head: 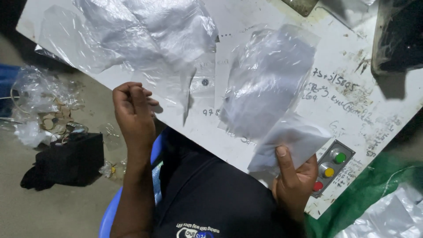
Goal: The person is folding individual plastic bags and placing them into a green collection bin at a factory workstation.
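The fingers (282, 164) of the right hand (294, 178) are clenched on the lower corner of a clear plastic bag (269, 83), the thumb lying up across a folded white piece (288, 143) that sits at the bag's bottom end; the bag rises from that grip over the white bench (352, 114), crumpled and cloudy, and whether it already has something packed into it cannot be told. The left hand (132, 110) is curled shut into a loose fist with nothing visible inside it, knuckles toward the bench edge, just beside the hanging tail of a heap of loose clear plastic (145, 35); whether it touches that plastic is unclear.

As a judgement only, the work looks to be midway: one bag is in hand and lifted, while the heap on the far left of the bench lies unsorted, and more plastic (35, 94) is on the floor.

The right forearm comes up from the lap, wrist bent back so the bag stands above the bench; the left forearm rises steeply from the lap, elbow low. Near the right hand a small panel with green, yellow and red buttons (331, 167) is set in the bench; a black box (72, 158) rests on the floor at the left.
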